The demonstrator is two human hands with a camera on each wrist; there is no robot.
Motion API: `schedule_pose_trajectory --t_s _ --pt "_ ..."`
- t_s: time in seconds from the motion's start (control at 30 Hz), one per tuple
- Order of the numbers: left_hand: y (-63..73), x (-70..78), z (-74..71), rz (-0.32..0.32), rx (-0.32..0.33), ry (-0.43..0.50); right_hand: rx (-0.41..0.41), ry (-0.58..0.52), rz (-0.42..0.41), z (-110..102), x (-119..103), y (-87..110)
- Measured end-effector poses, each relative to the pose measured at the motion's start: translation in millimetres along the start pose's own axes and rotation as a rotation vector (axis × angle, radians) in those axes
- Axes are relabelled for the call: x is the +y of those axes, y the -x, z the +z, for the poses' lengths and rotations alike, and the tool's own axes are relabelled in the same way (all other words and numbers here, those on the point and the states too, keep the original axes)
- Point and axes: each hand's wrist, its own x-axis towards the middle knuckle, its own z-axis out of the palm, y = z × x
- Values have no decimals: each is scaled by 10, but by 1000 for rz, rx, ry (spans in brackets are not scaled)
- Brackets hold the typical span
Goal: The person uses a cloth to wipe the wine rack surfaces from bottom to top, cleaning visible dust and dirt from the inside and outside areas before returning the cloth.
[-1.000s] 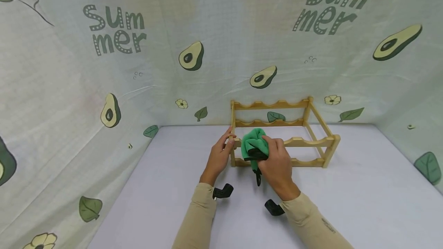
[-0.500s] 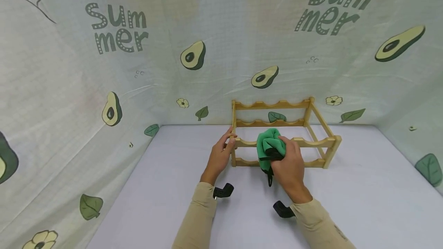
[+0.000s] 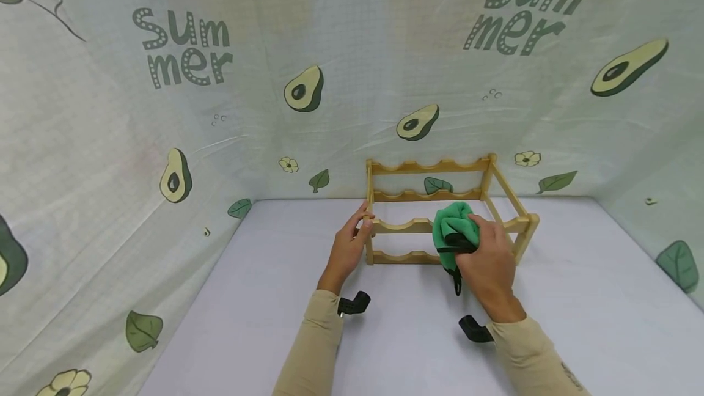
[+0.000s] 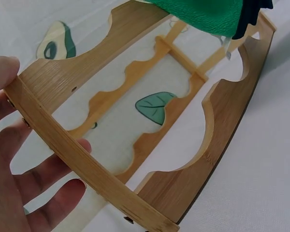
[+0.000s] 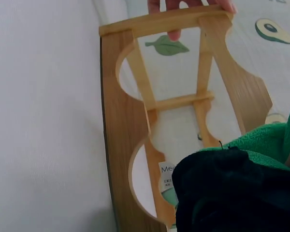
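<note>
A two-tier wooden bottle rack [image 3: 404,227] with scalloped rails stands at the back of the table. My left hand [image 3: 349,246] grips its front left post; in the left wrist view the thumb and fingers lie on either side of that post [image 4: 82,159]. My right hand [image 3: 489,261] holds a bunched green cloth [image 3: 452,225] with black trim and a hanging loop against the right part of the upper front rail. In the right wrist view the cloth [image 5: 261,140] covers part of the rack, and little of the right hand shows.
The white tabletop [image 3: 264,322] runs around the rack. Behind it hangs a pale curtain [image 3: 352,35] printed with avocados and leaves. Black wrist-worn devices [image 3: 354,303] jut from both sleeves. A small printed label [image 5: 166,174] shows on the rack's inside.
My right hand has slid the green cloth rightward along the upper front rail, from near the left end towards the right end. The left hand and the rack have stayed in place.
</note>
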Motion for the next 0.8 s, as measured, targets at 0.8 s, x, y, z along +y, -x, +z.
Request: schedule_pose_trajectory --t_s 0.8 --pt "-13 -9 13 15 27 -29 73 121 106 -356 415 -123"
